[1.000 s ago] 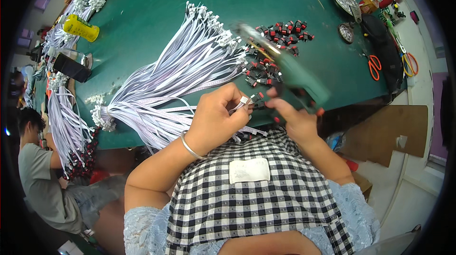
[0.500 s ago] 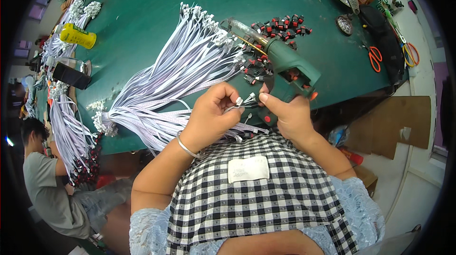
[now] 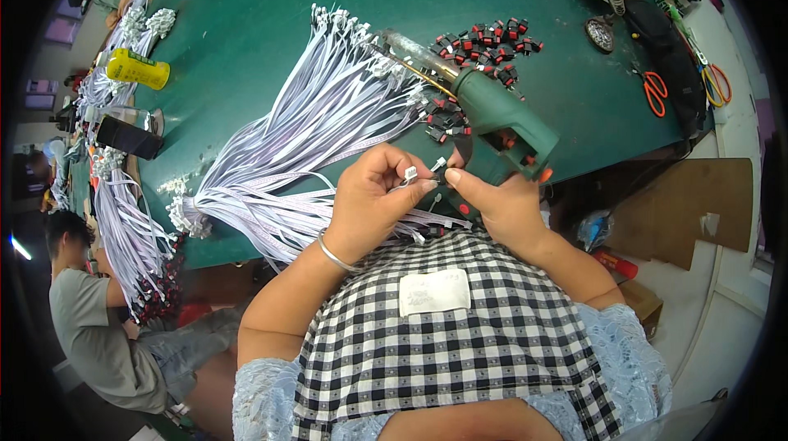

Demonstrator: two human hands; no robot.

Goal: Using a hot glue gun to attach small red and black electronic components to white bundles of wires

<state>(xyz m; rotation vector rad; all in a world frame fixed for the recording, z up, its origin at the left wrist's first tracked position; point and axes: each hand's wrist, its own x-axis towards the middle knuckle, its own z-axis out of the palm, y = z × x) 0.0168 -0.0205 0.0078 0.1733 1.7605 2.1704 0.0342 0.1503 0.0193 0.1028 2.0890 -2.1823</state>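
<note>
At the near edge of the green tabletop [image 3: 246, 14], the left hand [image 3: 373, 203] pinches a small white connector [image 3: 410, 172] on the end of a thin wire between thumb and forefinger. The right hand [image 3: 501, 203] closes narrowly on what seems to be another connector tip [image 3: 439, 164], though it is too small to be sure. Just behind the hands lies a green heat gun [image 3: 492, 112], its nozzle pointing toward the far edge, beside scattered red-and-black switches [image 3: 492, 39] and a fanned bundle of white ribbon cables [image 3: 312, 129]. The wire could slip from so slight a pinch, or the right knuckles could bump the gun's handle and jolt the parts apart.
</note>
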